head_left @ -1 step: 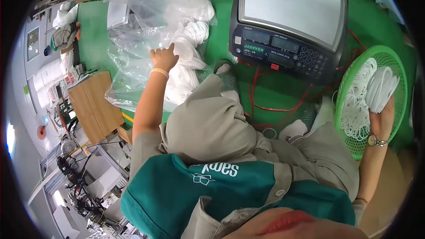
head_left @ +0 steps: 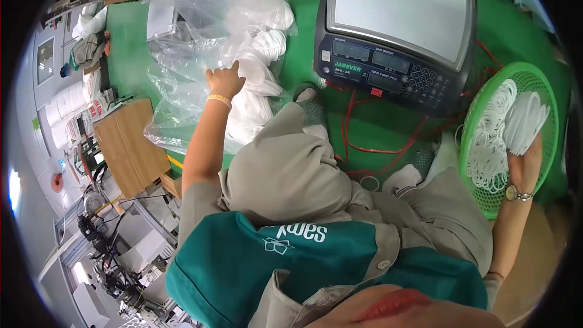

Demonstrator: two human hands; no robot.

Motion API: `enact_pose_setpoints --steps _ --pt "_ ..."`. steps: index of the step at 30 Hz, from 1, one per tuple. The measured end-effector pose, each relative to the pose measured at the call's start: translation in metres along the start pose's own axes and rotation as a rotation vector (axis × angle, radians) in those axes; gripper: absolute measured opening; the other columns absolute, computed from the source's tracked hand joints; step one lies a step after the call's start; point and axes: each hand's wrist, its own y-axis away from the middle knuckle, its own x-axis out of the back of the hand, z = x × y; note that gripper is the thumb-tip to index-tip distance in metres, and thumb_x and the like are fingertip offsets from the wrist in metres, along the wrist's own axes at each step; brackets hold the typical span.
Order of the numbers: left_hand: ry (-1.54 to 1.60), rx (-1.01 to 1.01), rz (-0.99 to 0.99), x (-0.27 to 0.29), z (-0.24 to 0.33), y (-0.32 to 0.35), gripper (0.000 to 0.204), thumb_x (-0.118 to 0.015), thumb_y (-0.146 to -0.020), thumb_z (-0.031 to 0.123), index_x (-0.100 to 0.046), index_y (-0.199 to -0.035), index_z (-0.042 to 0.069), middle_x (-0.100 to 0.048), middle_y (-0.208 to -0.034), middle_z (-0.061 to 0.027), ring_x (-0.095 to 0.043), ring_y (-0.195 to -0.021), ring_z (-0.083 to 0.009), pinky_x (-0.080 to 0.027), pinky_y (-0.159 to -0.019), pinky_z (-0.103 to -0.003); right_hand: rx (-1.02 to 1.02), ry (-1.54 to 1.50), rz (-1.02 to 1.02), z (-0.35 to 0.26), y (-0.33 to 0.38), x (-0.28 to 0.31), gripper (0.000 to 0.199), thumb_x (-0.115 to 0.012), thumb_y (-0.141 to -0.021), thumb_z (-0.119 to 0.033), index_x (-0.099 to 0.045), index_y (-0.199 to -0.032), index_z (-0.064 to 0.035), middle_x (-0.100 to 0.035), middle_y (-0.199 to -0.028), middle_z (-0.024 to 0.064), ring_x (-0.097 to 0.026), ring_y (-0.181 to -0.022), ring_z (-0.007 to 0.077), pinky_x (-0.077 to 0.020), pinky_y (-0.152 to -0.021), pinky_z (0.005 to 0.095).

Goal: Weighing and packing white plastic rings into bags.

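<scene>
On the right, my right hand is closed on a bundle of thin white rings, its upper part fanned out above the fingers. That bundle is over a green mesh basket, where more white rings lie piled. My left hand rests at a clear plastic bag, index finger stretched forward and the other fingers bent apart; no held thing shows in it. Beside its fingers, bunches of white rings are in and under the clear plastic. The left fingertips are partly hidden.
A dark counting scale with a pale flat pan stands ahead on the green floor. Red cord loops between it and my feet. A single ring lies near my legs. Machinery and a wooden box are at left.
The ring bundle in my right hand has turned slightly and its rings have spread a little. My left hand has stayed at the plastic bag.
</scene>
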Motion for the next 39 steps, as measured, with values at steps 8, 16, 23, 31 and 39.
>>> enact_pose_setpoints --steps 8,16,23,31,39 --pt "0.102 -0.123 0.035 0.01 0.006 0.008 0.059 -0.051 -0.079 0.046 -0.039 -0.13 0.021 -0.059 -0.11 -0.0114 -0.057 -0.101 -0.0288 -0.034 -0.089 -0.053 0.564 0.043 0.539 -0.056 0.024 0.026 0.032 -0.045 -0.089 -0.007 -0.043 -0.12 0.0008 -0.052 -0.118 0.0091 -0.051 -0.106 0.0203 -0.041 -0.091 0.0336" --pt "0.533 -0.485 0.274 0.103 0.04 0.046 0.052 -0.058 -0.079 0.033 -0.047 -0.126 0.014 -0.059 -0.11 -0.0168 -0.061 -0.088 -0.0289 -0.047 -0.075 -0.038 0.751 0.093 0.737 -0.041 0.061 0.117 0.029 -0.055 -0.08 -0.001 -0.052 -0.109 0.0008 -0.058 -0.104 0.0089 -0.058 -0.09 0.0192 -0.0486 -0.076 0.0313" --pt "0.652 -0.705 0.398 0.193 0.044 0.128 0.048 -0.059 -0.081 0.018 -0.046 -0.127 0.011 -0.056 -0.115 -0.0178 -0.059 -0.091 -0.0279 -0.047 -0.076 -0.035 0.162 0.43 0.893 0.042 0.067 0.144 0.057 -0.065 -0.076 -0.016 -0.039 -0.125 -0.0041 -0.046 -0.12 0.0143 -0.046 -0.109 0.0237 -0.0448 -0.081 0.0413" --pt "0.568 -0.939 0.383 0.227 0.049 0.19 0.05 -0.059 -0.081 0.01 -0.045 -0.128 0.01 -0.054 -0.119 -0.0132 -0.057 -0.092 -0.0231 -0.045 -0.08 -0.033 0.059 0.756 0.66 0.193 0.206 0.092 0.016 -0.06 -0.076 -0.019 -0.056 -0.083 -0.0051 -0.058 -0.073 0.0042 -0.054 -0.062 0.0152 -0.0448 -0.057 0.0269" --pt "0.592 -1.017 0.253 0.208 0.072 0.199 0.05 -0.06 -0.08 0.008 -0.045 -0.127 0.007 -0.055 -0.117 -0.0146 -0.057 -0.09 -0.0223 -0.045 -0.08 -0.032 -0.234 1.253 0.882 0.301 0.229 0.12 0.045 -0.074 -0.062 -0.033 -0.05 -0.091 -0.0091 -0.048 -0.097 0.0111 -0.05 -0.094 0.031 -0.0453 -0.076 0.0392"
